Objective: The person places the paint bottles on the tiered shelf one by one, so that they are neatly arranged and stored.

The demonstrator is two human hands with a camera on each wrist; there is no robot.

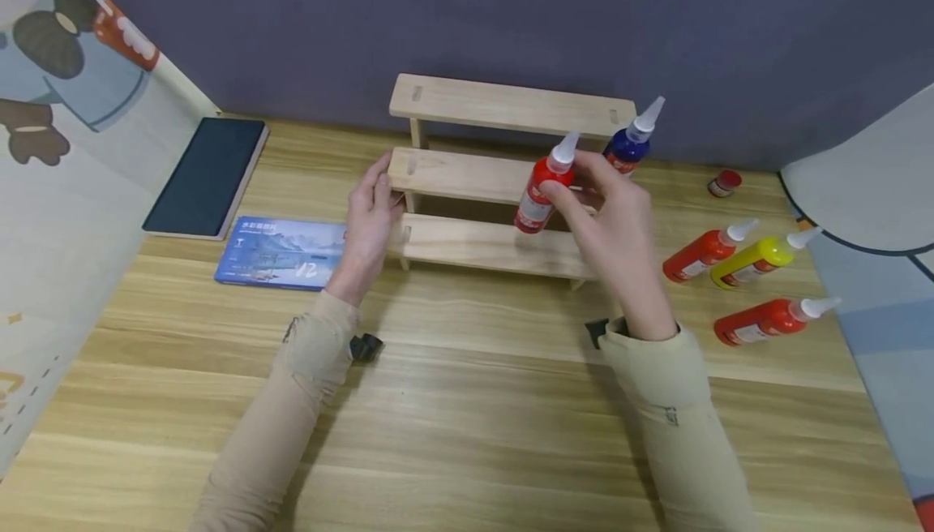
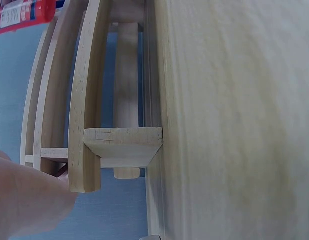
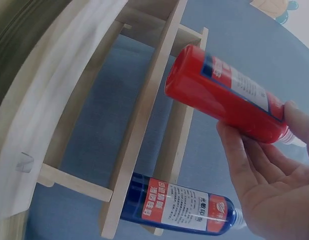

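Note:
My right hand (image 1: 616, 212) pinches a red paint bottle (image 1: 537, 201) with a white pointed nozzle between thumb and fingers. That bottle tilts slightly above the middle step of a three-tier wooden rack (image 1: 467, 175), and its base is apart from the wood in the right wrist view. A blue paint bottle (image 3: 179, 205) stands at the right end of the middle step, partly hidden by the right hand in the head view. With fingers at the left end of the middle step, my left hand (image 1: 370, 216) grips the rack; its fingertips are partly hidden.
Two red bottles (image 1: 700, 256) (image 1: 762, 321) and a yellow bottle (image 1: 755, 262) lie on the table to the right. Behind them is a small red-lidded jar (image 1: 725, 183). Left of the rack lie a blue printed box (image 1: 280, 252) and a dark-covered book (image 1: 207, 175). A dark wall stands behind.

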